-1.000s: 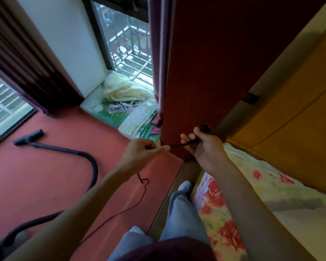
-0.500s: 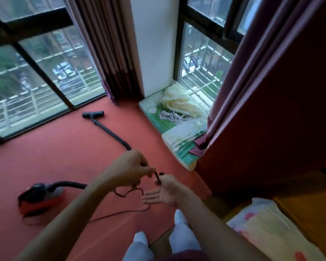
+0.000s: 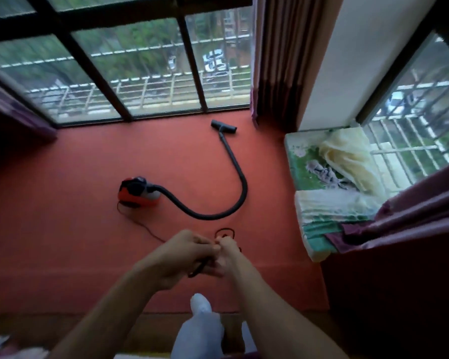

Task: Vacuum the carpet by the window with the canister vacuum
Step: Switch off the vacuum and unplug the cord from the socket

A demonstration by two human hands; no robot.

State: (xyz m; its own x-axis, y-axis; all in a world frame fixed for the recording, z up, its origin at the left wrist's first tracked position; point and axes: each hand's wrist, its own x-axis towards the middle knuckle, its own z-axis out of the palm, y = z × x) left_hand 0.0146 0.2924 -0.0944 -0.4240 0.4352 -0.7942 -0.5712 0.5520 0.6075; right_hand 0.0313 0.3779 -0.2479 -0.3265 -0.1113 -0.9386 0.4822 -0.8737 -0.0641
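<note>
Hands have closed together: left hand point(image 3: 182, 252) and right hand point(image 3: 229, 251) both grip the cord point(image 3: 198, 270); vacuum point(image 3: 137, 191) now fully visible.

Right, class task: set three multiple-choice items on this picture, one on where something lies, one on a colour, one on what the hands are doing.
1. Where does the floor nozzle lie? A. on a table B. on the carpet by the big window C. in a cupboard
2. What colour is the canister vacuum? A. red and black B. blue C. yellow
3. What are the left hand and right hand doing? A. hanging empty B. gripping a broom C. holding the thin black cord
Key: 1 B, it rests on carpet below the panes; 2 A, red shell, black top; 3 C, the cord passes between both hands.
</note>
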